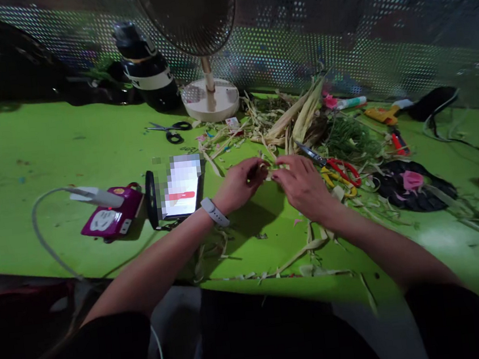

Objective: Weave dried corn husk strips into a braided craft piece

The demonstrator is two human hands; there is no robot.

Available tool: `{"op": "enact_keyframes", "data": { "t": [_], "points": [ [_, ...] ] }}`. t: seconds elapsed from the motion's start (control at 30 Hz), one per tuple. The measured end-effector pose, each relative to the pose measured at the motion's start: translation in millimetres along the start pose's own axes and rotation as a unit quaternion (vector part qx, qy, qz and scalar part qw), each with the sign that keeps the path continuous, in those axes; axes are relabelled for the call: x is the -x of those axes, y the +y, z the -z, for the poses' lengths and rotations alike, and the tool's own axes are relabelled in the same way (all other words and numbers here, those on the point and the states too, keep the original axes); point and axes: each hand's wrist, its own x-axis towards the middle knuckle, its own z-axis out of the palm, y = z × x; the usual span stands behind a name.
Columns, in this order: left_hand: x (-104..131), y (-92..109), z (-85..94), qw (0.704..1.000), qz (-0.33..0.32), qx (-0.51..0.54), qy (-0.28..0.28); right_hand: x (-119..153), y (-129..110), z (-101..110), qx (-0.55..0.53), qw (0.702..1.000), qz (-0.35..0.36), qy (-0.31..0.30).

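Over the green table, my left hand [242,184] has its fingers closed on one end of a small pale strip of husk [268,172]. Facing it, my right hand [304,184] pinches the same small piece from the other side. Behind the hands lies a pile of dried corn husks [291,120]. Scissors with red handles [343,171] and yellow-handled pliers [334,180] lie just right of my right hand. Loose husk strips [309,247] are scattered below the hands.
A phone [181,185] and a purple power adapter [115,215] with a cable sit left. Behind stand a fan [210,99] and a dark bottle [149,75]. Black scissors [172,130] lie near the fan. Right are a glue gun [382,115] and a black round object [432,187].
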Motion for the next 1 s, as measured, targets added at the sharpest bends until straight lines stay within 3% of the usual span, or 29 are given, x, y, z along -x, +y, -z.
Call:
{"op": "enact_keyframes", "data": {
  "t": [0.13,0.23,0.33,0.5,0.63,0.83,1.0],
  "points": [
    [-2,6,8.1,0.992,-0.004,0.067,-0.11,-2,14,-2,-0.12,0.989,-0.081,-0.007],
    [0,10,7.1,0.978,0.02,0.161,-0.131,-1,16,-5,-0.168,0.977,-0.133,-0.005],
    [2,11,0.2,0.971,0.042,0.217,-0.089,0,11,-6,-0.202,0.966,-0.16,0.007],
    [3,7,-9.7,0.975,0.04,0.215,-0.031,-2,4,-2,-0.279,0.937,-0.21,-0.002],
    [2,7,-8.5,0.951,0.054,0.304,-0.027,-4,5,1,-0.326,0.912,-0.248,-0.004],
    [-5,3,1.3,0.901,0.166,0.398,0.045,-6,15,1,-0.462,0.838,-0.289,0.011],
    [-9,2,4.7,0.842,0.242,0.476,0.077,-4,16,4,-0.454,0.874,-0.168,0.044]
  ]
}}
